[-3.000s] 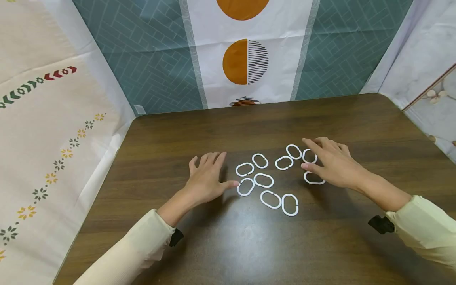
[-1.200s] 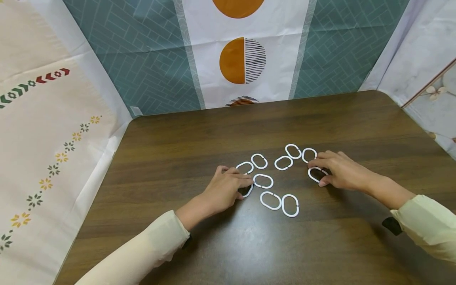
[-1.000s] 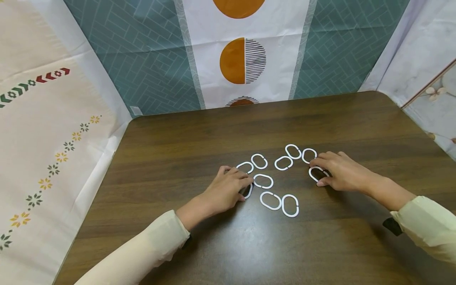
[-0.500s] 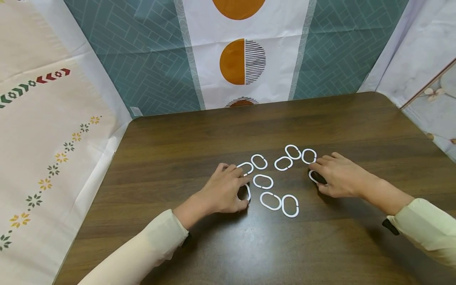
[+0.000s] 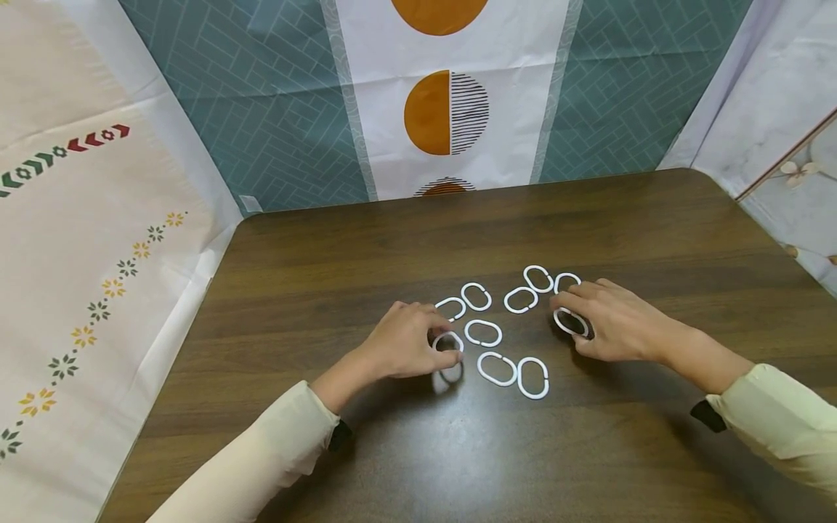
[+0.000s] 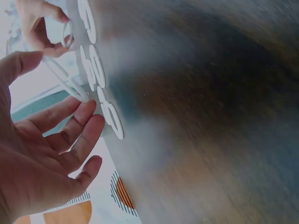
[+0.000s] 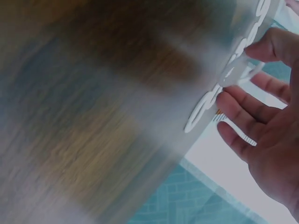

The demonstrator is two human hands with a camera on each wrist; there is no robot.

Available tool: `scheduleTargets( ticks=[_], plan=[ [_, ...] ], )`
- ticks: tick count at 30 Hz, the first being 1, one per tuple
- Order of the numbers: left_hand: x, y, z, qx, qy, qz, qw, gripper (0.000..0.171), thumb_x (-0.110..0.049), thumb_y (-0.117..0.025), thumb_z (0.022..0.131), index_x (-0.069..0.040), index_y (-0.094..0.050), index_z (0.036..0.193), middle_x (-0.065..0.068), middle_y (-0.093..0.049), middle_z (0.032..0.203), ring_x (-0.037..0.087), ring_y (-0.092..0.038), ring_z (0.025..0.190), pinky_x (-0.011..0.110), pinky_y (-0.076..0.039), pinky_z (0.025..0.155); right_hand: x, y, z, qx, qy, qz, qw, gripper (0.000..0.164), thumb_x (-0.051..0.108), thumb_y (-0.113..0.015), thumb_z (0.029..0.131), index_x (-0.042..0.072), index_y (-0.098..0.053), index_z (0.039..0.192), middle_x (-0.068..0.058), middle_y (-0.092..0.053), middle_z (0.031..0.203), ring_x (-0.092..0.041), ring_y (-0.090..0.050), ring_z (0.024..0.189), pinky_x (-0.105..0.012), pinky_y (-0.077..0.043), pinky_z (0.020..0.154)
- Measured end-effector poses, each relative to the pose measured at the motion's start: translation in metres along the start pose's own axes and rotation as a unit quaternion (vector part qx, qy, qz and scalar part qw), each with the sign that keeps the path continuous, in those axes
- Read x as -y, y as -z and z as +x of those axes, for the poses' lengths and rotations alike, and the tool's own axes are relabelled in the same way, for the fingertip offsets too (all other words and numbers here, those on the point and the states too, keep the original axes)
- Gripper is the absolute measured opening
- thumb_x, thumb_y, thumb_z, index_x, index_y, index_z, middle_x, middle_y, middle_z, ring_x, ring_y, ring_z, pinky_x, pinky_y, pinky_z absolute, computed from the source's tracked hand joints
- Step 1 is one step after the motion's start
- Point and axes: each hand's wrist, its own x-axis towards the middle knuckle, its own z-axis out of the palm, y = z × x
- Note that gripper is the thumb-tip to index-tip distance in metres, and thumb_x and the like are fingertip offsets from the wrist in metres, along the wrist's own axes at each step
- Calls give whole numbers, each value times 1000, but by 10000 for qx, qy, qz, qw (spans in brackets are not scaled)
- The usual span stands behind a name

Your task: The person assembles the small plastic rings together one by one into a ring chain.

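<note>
My left hand pinches a white oval shower curtain ring between thumb and fingers. That ring is raised off the table, its reflection showing below. In the left wrist view, the ring spans from thumb to fingertips. On the right, my right hand pinches another such ring, tilted and apparently just above the wood. The right wrist view shows this ring between thumb and fingers. Several more rings lie flat between the hands, among them one ring in the middle and a ring nearer me.
The brown wooden table carries only the rings and my hands. A ring lies partly behind the right hand, and another ring touches the left hand's outline. A patterned cloth hangs behind the far edge.
Both hands, spread above the rings 3.0 s ago, came down and each took hold of one ring. The left ring has since been lifted; the right one has shifted left.
</note>
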Motion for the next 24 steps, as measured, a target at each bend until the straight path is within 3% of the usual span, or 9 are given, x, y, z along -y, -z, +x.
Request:
scheduleTargets(
  ticks=[3,8,17,24],
  plan=[
    [-1,2,2,-93,218,-494,9985,32,-44,-70,79,-16,-73,92,-3,-67,85,11,-59,80,34,-40,82,3,0,3,-352,252,172,9989,48,10,-73,63,11,-64,110,0,-57,93,-19,-55,84,-44,-43,82],
    [-3,4,4,-320,504,-966,9935,32,-41,-71,80,-14,-74,96,-3,-67,87,12,-60,82,28,-45,75,9,0,6,-562,380,412,9968,49,6,-73,65,13,-63,113,-1,-55,93,-18,-51,85,-43,-41,82],
    [-7,8,6,-376,490,-1143,9915,34,-38,-70,80,-11,-74,101,0,-69,97,11,-60,87,29,-46,78,18,0,6,-384,135,826,9957,53,0,-72,70,16,-60,119,-1,-52,104,-13,-51,81,-32,-45,68],
    [-9,9,6,-397,448,-1215,9908,35,-38,-70,80,-11,-74,101,0,-70,99,12,-62,89,29,-46,79,17,-3,8,-792,495,1153,9889,51,2,-73,74,13,-62,122,-1,-55,107,-13,-56,85,-27,-47,69]
  ],
)
